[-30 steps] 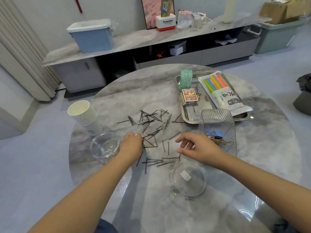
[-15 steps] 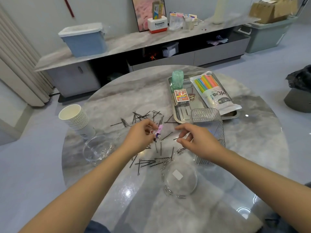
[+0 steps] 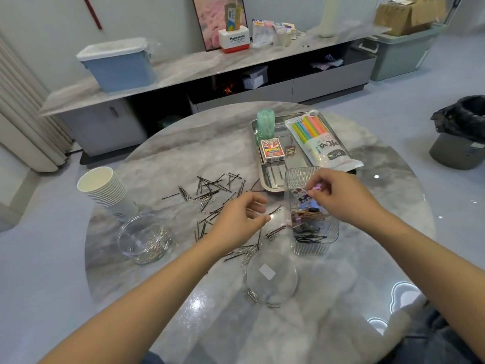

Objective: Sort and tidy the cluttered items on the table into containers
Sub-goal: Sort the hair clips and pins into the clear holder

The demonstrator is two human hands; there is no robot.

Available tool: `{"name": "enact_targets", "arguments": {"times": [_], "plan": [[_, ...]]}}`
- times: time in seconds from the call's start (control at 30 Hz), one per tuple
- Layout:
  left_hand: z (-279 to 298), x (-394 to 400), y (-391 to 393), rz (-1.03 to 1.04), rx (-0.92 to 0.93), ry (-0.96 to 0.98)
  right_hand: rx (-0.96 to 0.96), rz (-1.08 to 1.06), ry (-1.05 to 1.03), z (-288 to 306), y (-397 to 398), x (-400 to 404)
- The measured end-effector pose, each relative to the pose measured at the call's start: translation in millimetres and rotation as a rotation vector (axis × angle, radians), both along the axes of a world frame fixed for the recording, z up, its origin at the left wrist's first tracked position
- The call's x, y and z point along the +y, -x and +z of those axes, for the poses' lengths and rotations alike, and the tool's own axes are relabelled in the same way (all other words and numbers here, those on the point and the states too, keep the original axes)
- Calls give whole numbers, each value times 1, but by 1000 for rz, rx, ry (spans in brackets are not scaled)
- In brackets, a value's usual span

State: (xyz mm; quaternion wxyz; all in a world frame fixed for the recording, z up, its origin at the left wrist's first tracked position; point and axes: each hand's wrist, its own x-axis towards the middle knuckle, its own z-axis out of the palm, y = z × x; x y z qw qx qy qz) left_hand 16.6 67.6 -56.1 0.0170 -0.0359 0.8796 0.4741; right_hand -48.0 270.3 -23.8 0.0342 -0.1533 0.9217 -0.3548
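Observation:
Black hairpins [image 3: 210,191] and silver paper clips lie scattered across the middle of the round marble table [image 3: 162,158]. My right hand [image 3: 343,197] pinches a small purple clip [image 3: 315,187] above a clear ribbed box [image 3: 315,246] that holds hairpins and coloured clips. My left hand [image 3: 240,219] hovers over the pins with relaxed fingers and holds nothing. A glass bowl [image 3: 126,239] at the left contains paper clips. A clear round lid [image 3: 271,275] lies near the front, with a few paper clips at its edge.
A stack of paper cups [image 3: 103,190] stands at the left. A metal tray [image 3: 273,177] behind the box carries a card box [image 3: 271,149], a straw pack [image 3: 320,140] and a green item [image 3: 265,123]. A low cabinet lines the far wall, and a black bin stands at the right.
The purple clip passed from my left hand to my right, which moved right over the ribbed box. My left hand now hangs free over the pins.

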Motion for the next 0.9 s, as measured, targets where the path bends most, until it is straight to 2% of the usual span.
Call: {"name": "enact_targets", "arguments": {"times": [0.2,0.3,0.47,0.63,0.8,0.9], "plan": [[-20,-12,0,26,-78,106,48,37,-240,-15,7,3],[-29,-27,0,70,-126,195,142,59,-341,-13,4,-4],[-48,-42,-10,79,-212,318,112,202,-196,-17,-19,-26],[-66,-45,-23,-115,-194,616,89,332,-219,-29,-34,-40],[-67,-65,-29,-86,-219,697,85,408,-237,-43,-45,-48],[-69,-70,-36,-63,-221,615,58,440,-227,-50,-49,-55]]}}
